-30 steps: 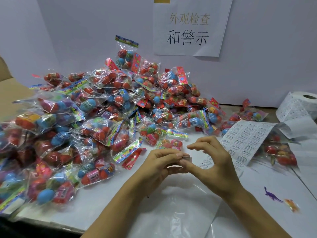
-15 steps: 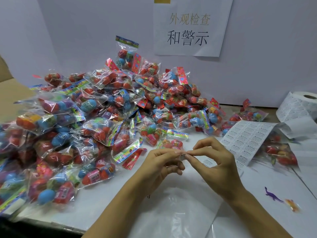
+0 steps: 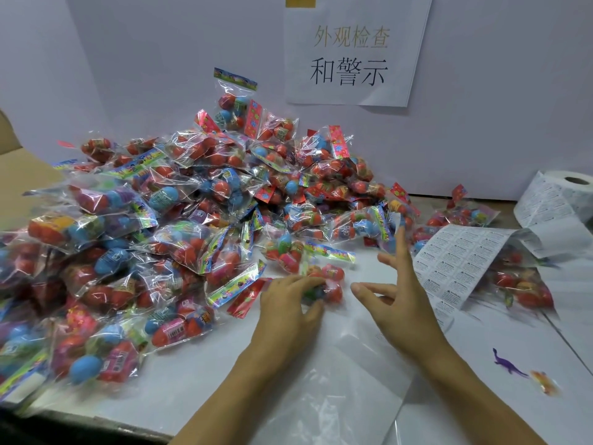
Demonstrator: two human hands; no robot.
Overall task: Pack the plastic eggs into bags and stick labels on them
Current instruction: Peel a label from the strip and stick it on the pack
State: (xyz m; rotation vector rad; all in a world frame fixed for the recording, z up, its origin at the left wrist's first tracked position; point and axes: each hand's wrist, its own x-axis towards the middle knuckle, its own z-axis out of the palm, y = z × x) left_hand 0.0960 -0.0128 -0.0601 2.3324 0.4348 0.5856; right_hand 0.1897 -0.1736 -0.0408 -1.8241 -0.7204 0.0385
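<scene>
Gripping crinkly clear egg bag (image 3: 324, 284): left hand (image 3: 285, 303); right hand (image 3: 398, 303) fingers splayed, empty.

**Reds and blues on white**

The pile of bags (image 3: 179, 226) is clear film over eggs that are mostly red, many sky blue, a few pink, purple and green. The bag headers are rainbow-striped or red with bright star prints. The bag (image 3: 324, 284) by the left hand (image 3: 288, 303) shows red, pink and green eggs. The label sheet (image 3: 459, 261) and roll (image 3: 558, 200) are white with fine black print. The sign (image 3: 353, 49) is white, with one tan line and one black line of characters. A purple dinosaur (image 3: 508, 366) and an orange toy (image 3: 544, 382) lie on the white table (image 3: 192, 380).
</scene>
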